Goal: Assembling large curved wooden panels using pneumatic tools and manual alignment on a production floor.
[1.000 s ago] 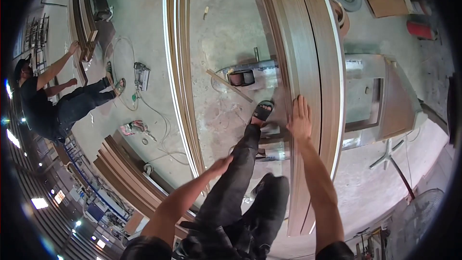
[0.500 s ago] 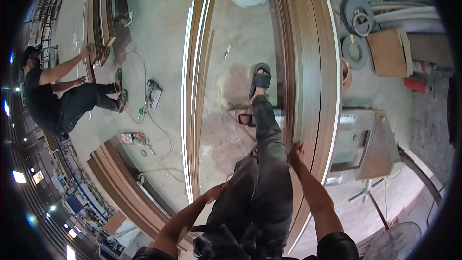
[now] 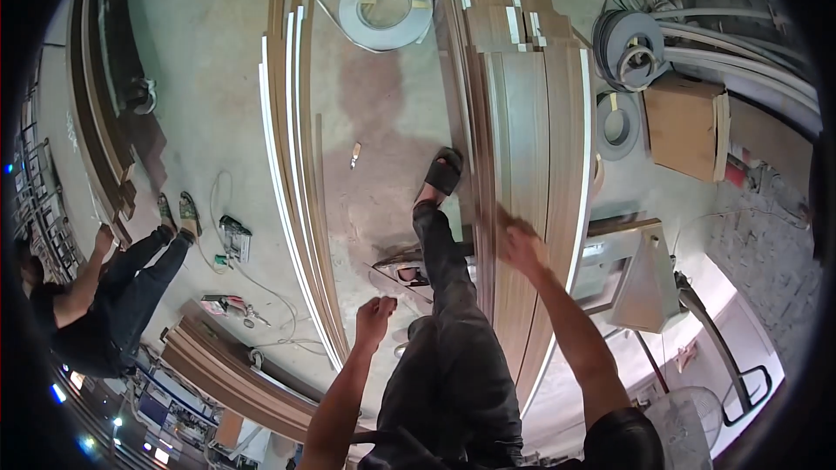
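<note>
My right hand [image 3: 524, 246] is over the stack of long brown wood-look boards [image 3: 522, 139] on the right. Motion smears its fingers, so whether it grips a board edge cannot be made out. My left hand [image 3: 375, 320] hangs in front of my left thigh with its fingers curled in, and nothing shows in it. To its left, a bundle of narrow brown strips with white edges [image 3: 292, 165] lies lengthwise on the floor. One sandalled foot [image 3: 440, 176] stands beside the board stack.
A co-worker [image 3: 96, 296] handles brown boards [image 3: 97, 122] at the far left. A nail gun [image 3: 233, 239] with its hose lies on the floor, near more brown boards [image 3: 218, 365]. Rolls of edge banding [image 3: 385, 9] lie ahead; a cardboard box [image 3: 684, 128] and a cabinet-like panel [image 3: 640, 278] stand right.
My left hand has lifted off my thigh and curled. The right hand has shifted slightly forward over the boards. My view has turned and moved forward; the co-worker now appears lower at the left.
</note>
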Demonstrator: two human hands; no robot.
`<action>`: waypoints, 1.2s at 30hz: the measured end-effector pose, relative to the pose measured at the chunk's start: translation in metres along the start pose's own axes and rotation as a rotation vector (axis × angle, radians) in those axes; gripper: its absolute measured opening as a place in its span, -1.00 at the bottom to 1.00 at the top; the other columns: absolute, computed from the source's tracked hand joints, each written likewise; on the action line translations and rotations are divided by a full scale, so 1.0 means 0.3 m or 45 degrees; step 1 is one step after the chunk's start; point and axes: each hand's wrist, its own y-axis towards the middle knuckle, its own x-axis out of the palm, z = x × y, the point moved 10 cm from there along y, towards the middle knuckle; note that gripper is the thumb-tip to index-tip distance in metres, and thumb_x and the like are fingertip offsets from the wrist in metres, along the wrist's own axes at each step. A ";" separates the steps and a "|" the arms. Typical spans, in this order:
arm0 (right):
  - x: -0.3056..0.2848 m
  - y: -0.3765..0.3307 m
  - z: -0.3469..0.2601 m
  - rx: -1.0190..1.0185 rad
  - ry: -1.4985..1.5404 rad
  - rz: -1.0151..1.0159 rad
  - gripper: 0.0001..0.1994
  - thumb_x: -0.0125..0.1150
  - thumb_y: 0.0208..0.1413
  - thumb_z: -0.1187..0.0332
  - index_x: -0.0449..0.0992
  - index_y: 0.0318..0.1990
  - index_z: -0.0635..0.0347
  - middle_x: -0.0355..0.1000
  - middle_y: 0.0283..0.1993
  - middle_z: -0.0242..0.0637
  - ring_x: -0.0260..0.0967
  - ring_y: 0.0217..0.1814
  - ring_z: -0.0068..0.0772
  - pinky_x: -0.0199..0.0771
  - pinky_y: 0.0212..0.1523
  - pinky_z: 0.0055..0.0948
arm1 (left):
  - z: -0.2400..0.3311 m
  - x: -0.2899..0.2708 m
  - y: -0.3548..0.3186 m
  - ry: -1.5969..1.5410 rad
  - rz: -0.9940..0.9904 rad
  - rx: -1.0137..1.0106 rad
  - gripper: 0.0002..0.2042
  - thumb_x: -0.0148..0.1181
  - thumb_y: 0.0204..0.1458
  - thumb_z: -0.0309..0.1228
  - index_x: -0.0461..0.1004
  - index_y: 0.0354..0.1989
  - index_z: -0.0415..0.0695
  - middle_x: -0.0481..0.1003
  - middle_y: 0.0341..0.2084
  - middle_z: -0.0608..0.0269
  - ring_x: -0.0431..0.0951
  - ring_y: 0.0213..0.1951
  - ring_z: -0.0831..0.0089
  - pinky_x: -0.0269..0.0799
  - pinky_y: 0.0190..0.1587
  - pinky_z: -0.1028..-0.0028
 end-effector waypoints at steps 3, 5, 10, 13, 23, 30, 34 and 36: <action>-0.096 0.143 -0.431 -0.420 -0.672 0.157 -0.65 0.18 -0.01 0.35 0.25 -0.07 0.06 0.33 -0.20 -0.18 0.39 -0.32 -0.17 0.44 -0.44 -0.28 | 0.272 0.038 -0.022 -0.292 -0.039 -0.063 -0.72 0.02 0.12 -0.28 0.52 -0.30 -0.28 0.55 -0.40 0.22 0.53 -0.28 0.48 0.41 -0.14 0.54; -0.138 0.213 -0.492 -0.380 -0.658 0.177 -0.63 0.19 -0.04 0.36 0.25 -0.06 0.04 0.33 -0.18 -0.17 0.40 -0.30 -0.13 0.45 -0.42 -0.24 | 0.394 0.094 -0.025 -0.422 -0.073 0.060 -0.72 0.01 0.14 -0.28 0.51 -0.26 -0.27 0.54 -0.37 0.22 0.51 -0.28 0.51 0.41 -0.14 0.54; -0.113 0.288 -0.532 -0.211 -0.630 0.072 -0.60 0.21 -0.04 0.27 0.21 -0.06 0.01 0.33 -0.18 -0.17 0.39 -0.17 -0.03 0.48 -0.28 -0.12 | 0.399 0.247 -0.073 -0.132 -0.219 0.160 -0.79 0.08 0.13 -0.40 0.45 -0.16 -0.27 0.52 -0.42 0.31 0.47 -0.38 0.64 0.37 -0.29 0.63; -0.116 0.309 -0.485 -0.213 -0.568 0.121 -0.60 0.21 -0.05 0.27 0.21 -0.07 0.00 0.32 -0.19 -0.15 0.38 -0.15 -0.01 0.48 -0.28 -0.11 | 0.407 0.348 -0.118 0.064 -0.305 0.233 -0.73 0.12 0.10 -0.36 0.41 -0.08 -0.23 0.52 -0.39 0.21 0.54 -0.31 0.49 0.42 -0.21 0.52; -0.105 0.310 -0.464 -0.204 -0.384 0.076 -0.50 0.24 -0.08 0.45 0.16 0.03 0.11 0.28 -0.08 0.08 0.29 -0.08 0.21 0.44 -0.21 -0.02 | 0.408 0.475 -0.250 0.763 -0.492 0.511 -0.25 0.16 -0.02 -0.01 0.03 0.30 -0.05 -0.04 0.27 -0.17 0.01 0.28 -0.10 0.07 0.25 0.14; -0.135 0.346 -0.543 -0.164 -0.511 0.038 -0.37 0.21 -0.02 0.31 0.07 0.22 -0.09 0.40 -0.16 0.00 0.40 -0.18 0.08 0.46 -0.23 -0.07 | 0.359 0.457 -0.221 0.933 -0.474 0.486 -0.27 -0.01 0.09 0.02 -0.09 0.33 -0.10 -0.14 0.31 -0.19 -0.09 0.32 -0.10 0.06 0.26 0.14; -0.191 0.399 -0.649 -0.194 -0.682 0.089 -0.29 0.21 -0.02 0.21 -0.02 0.28 -0.16 0.44 -0.19 -0.06 0.45 -0.23 0.03 0.47 -0.24 -0.07 | 0.404 0.440 -0.236 1.080 -0.413 0.503 -0.36 -0.02 0.10 -0.05 0.00 0.28 -0.12 0.00 0.23 -0.22 0.08 0.24 -0.09 0.27 0.13 0.15; -0.210 0.419 -0.669 -0.182 -0.673 0.100 -0.26 0.22 -0.03 0.22 -0.04 0.29 -0.17 0.44 -0.18 -0.05 0.44 -0.23 0.04 0.47 -0.24 -0.06 | 0.447 0.435 -0.223 1.183 -0.322 0.566 -0.40 0.01 0.09 -0.07 0.09 0.23 -0.15 0.15 0.16 -0.25 0.24 0.17 -0.08 0.35 0.06 0.15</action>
